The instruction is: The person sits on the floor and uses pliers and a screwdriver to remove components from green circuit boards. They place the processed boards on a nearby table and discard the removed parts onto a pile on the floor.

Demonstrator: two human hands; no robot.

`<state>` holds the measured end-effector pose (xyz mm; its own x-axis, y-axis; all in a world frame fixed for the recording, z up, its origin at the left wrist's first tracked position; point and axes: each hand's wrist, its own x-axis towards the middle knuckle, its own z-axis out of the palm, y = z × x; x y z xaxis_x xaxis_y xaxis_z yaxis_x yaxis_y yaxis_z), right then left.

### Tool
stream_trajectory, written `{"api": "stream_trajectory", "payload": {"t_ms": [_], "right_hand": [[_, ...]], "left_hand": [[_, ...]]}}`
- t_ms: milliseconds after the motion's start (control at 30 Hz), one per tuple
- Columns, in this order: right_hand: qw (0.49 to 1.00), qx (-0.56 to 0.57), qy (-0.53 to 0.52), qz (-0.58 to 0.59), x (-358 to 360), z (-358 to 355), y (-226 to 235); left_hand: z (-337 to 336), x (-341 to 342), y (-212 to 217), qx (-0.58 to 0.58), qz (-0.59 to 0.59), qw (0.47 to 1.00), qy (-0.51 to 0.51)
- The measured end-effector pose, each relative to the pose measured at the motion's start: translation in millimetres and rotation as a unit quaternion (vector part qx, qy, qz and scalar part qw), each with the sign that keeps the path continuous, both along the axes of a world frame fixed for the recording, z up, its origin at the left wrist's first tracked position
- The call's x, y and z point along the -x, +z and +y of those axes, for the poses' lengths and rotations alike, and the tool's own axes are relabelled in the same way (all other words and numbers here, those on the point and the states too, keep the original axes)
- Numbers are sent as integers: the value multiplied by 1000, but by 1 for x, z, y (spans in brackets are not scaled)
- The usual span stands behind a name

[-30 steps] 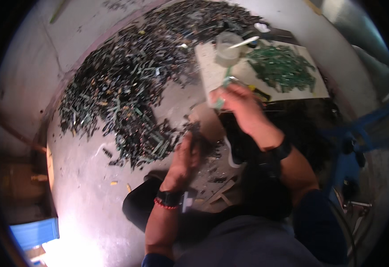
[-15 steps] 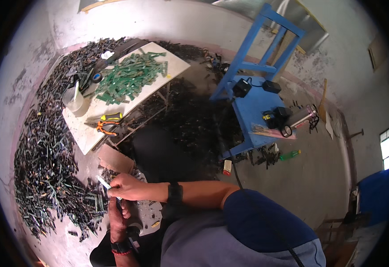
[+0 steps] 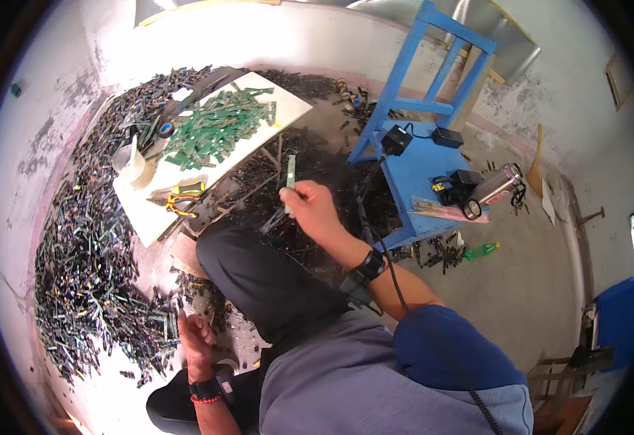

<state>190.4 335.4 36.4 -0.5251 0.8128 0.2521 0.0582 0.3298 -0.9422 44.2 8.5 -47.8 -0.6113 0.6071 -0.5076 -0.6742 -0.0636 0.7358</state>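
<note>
My right hand [image 3: 313, 208] is raised above the dark scrap on the floor and pinches a narrow green circuit board strip [image 3: 290, 177], held upright. My left hand [image 3: 195, 335] rests low by my left knee, at the edge of a large pile of dark and green board strips [image 3: 89, 275]; its fingers are curled, and whether they hold a piece is unclear. A white board [image 3: 150, 206] in front of me carries a heap of green circuit boards [image 3: 215, 130], yellow-handled pliers [image 3: 179, 197] and a white plastic cup [image 3: 130, 161].
A blue wooden chair [image 3: 418, 156] to my right holds black power adapters [image 3: 397, 139], a metal flask [image 3: 492, 188] and cables. A green bottle [image 3: 482, 251] lies on the concrete floor. Another blue object [image 3: 625, 315] is at far right. My black-trousered knee [image 3: 259, 275] fills the middle.
My right hand has lifted from beside the left hand up and forward, now holding a green strip upright. The view has swung back slightly to the left. My left hand stays low.
</note>
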Motion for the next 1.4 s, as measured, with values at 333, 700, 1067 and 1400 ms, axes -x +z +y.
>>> {"api": "stream_trajectory", "payload": {"t_ms": [333, 700, 1067, 1400], "right_hand": [[892, 410, 165, 90, -18, 8, 8], [747, 208, 595, -211, 77, -84, 8], [601, 113, 704, -360, 104, -134, -29], [824, -98, 521, -199, 118, -113, -35]], "left_hand": [[-25, -7, -27, 31, -56, 995, 75], [-28, -51, -11, 5, -45, 993, 110], [0, -88, -2, 65, 37, 997, 2], [-3, -84, 2, 44, 180, 983, -1]]}}
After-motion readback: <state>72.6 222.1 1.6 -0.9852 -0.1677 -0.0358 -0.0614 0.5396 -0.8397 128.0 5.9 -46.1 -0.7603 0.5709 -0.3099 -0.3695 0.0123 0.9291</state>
